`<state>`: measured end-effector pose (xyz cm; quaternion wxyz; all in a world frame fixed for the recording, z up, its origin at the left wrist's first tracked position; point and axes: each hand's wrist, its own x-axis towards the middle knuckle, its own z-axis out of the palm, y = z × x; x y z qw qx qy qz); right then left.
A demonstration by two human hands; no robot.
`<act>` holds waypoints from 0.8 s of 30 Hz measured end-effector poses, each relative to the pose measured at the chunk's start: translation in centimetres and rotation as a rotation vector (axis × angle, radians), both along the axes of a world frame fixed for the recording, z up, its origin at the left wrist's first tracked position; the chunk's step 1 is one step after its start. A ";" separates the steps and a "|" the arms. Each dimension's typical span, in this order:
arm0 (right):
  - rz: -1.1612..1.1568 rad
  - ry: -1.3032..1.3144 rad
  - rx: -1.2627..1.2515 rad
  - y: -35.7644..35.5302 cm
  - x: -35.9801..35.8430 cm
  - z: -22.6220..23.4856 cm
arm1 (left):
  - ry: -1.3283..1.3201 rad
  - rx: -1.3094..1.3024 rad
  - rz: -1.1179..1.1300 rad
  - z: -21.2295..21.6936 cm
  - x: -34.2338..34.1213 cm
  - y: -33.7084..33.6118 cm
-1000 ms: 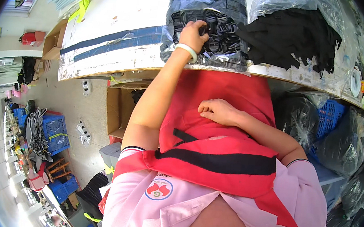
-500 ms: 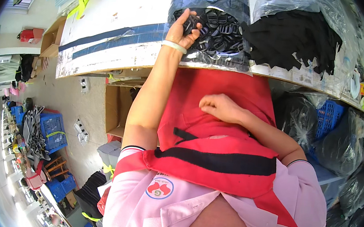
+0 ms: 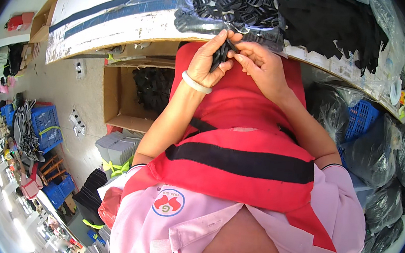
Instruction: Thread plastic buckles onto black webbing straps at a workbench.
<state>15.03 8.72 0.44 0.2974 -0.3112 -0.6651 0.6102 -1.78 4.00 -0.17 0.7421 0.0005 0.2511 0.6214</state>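
Note:
My left hand (image 3: pixel 208 59), with a white bangle on the wrist, grips a small stack of black plastic buckles (image 3: pixel 220 54) just below the table edge. My right hand (image 3: pixel 260 66) meets it from the right, its fingertips pinching the top of the same stack. Right above both hands a clear plastic bag of black buckles (image 3: pixel 235 4) lies on the white table (image 3: pixel 125 19). A second clear bag with black straps (image 3: pixel 331 24) lies to its right. A red apron covers my lap beneath the hands.
An open cardboard box (image 3: pixel 116 100) holding more black pieces stands on the floor under the table at left. Blue crates (image 3: pixel 44 124) sit on the floor further left. Dark plastic sacks (image 3: pixel 382 150) and a blue crate (image 3: pixel 361 118) crowd the right side.
My left hand has come back from the bag on the table with a stack of buckles. My right hand rose from my lap to meet it.

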 end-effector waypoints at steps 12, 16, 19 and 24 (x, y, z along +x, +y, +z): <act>0.078 -0.194 -0.087 -1.0 0.8 -0.1 | 0.016 0.017 -0.057 -3.0 0.9 -3.2; -0.015 -0.119 -0.317 0.1 1.3 -0.1 | -0.084 -0.096 -0.069 -4.5 -0.1 -3.7; -0.034 -0.070 -0.447 0.7 1.5 0.2 | 0.009 -0.074 -0.120 -5.2 -0.7 -4.3; 0.052 -0.123 -0.451 -0.6 1.6 -0.6 | 0.380 -0.038 -0.238 -3.3 0.8 -4.6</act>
